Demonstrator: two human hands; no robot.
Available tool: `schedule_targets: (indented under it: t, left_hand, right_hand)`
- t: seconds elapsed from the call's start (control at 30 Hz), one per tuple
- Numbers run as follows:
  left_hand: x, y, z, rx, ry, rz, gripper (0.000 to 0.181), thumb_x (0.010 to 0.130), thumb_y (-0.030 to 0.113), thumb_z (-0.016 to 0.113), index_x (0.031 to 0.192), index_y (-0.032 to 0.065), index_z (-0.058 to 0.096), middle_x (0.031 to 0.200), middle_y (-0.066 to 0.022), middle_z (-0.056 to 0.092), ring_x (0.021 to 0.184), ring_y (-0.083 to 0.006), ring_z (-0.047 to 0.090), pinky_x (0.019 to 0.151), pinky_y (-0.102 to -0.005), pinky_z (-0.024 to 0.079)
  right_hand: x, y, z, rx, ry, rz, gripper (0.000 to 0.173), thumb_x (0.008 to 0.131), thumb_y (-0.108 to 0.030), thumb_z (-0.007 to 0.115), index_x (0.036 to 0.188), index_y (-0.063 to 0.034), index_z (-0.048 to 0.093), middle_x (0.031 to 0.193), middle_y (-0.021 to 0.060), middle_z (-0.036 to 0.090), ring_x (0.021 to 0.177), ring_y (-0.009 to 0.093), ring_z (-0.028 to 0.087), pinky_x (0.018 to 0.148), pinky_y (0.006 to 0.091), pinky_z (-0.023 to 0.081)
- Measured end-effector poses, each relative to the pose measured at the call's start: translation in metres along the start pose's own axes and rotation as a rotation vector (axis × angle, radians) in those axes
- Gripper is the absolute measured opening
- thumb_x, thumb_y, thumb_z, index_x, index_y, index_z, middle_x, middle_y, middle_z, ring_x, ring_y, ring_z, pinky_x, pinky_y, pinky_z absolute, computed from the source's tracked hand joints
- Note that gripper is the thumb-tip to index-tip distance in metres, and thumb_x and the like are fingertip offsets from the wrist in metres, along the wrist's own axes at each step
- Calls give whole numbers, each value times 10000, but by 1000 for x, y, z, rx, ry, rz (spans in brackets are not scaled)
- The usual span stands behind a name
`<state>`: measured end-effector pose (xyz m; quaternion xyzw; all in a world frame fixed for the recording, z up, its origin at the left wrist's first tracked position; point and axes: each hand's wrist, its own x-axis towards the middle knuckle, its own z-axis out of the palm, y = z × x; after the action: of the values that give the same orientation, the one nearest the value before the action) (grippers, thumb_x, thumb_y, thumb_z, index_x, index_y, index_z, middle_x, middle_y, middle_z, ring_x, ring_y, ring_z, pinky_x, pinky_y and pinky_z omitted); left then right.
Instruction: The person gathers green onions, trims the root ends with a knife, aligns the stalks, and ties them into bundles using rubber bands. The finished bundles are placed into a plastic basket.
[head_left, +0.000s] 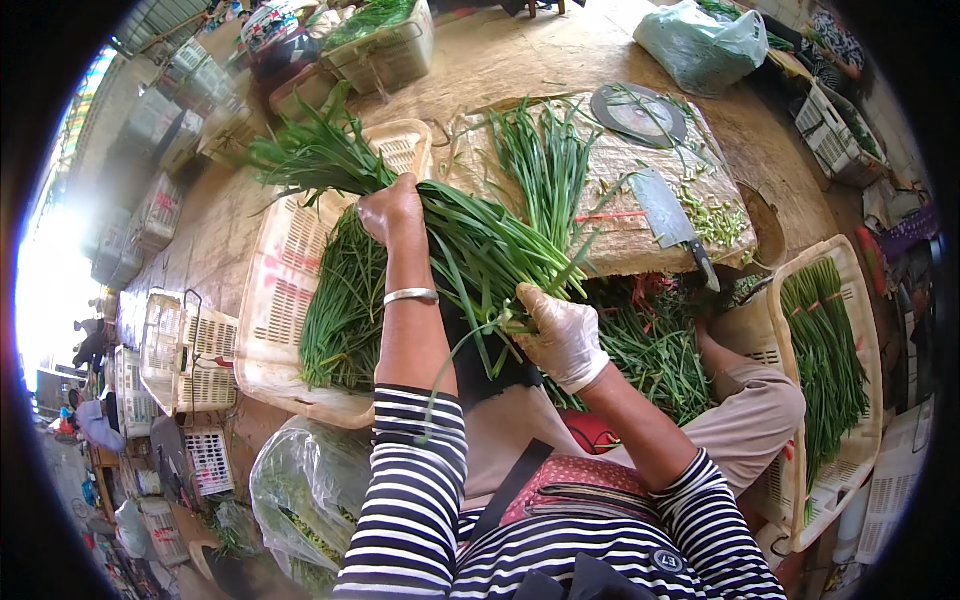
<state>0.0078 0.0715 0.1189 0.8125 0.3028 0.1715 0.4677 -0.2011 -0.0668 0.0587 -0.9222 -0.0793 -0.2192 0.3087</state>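
Observation:
My bare left hand (394, 210), with a metal bangle at the wrist, grips a thick bunch of garlic chives (487, 232). Its leafy tips fan out to the upper left, and the pale stem ends point to the lower right. My right hand (566, 334), in a thin translucent glove, pinches a few stalks at the stem ends; its fingertips are partly hidden. Beyond it, a smaller bunch of chives (544, 172) lies on a worn cutting board (480, 150). A cleaver (664, 206) rests there beside a red tie (611, 215) and chopped stem ends (712, 214).
Left of me, a plastic crate (281, 255) holds loose chives (341, 315). Tied bundles (821, 352) fill a crate (787, 480) at right. Loose greens (645, 352) lie below the board, which bears a grey disc (637, 116). A transparent bag (300, 465) sits lower left.

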Motion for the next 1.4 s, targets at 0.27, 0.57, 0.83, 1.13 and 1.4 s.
schedule_targets:
  t: [0.27,0.57,0.83,1.13,1.4]
  left_hand:
    - [21,-13,-10,-162,-181,123,426,560,231,784,756,-124,653,807,-218,667,689,-270,624,692,-364,498]
    - [41,-29,-6,-182,-212,153,447,571,250,779,800,-114,658,847,-226,679,730,-276,646,734,-369,494]
    - [13,-9,-13,-133,-131,215,495,582,254,731,932,-81,630,960,-230,658,878,-340,633,853,-376,472]
    - [15,-22,-5,-356,-126,302,489,613,164,761,1002,-88,605,965,-166,645,831,-256,606,798,-352,480]
    - [7,-22,-14,-628,-294,183,325,624,93,760,900,-44,657,868,-98,656,732,-182,597,701,-309,485]
  right_hand:
    - [-12,1,11,-274,-118,184,131,675,-84,656,729,-69,538,632,129,610,587,321,627,512,419,487]
    - [-142,111,-31,-448,-1173,671,313,744,-314,670,965,-93,687,964,140,672,919,311,644,796,406,508]
    - [-31,11,-52,125,45,370,266,821,-304,656,947,-71,687,896,134,666,824,290,636,731,375,502]
    - [20,33,7,1293,0,596,502,826,-296,707,1235,-48,556,1106,46,610,1010,148,542,901,303,432]
    - [6,26,-4,1322,67,701,283,829,-49,662,1104,0,616,1014,12,649,843,77,589,797,236,475]
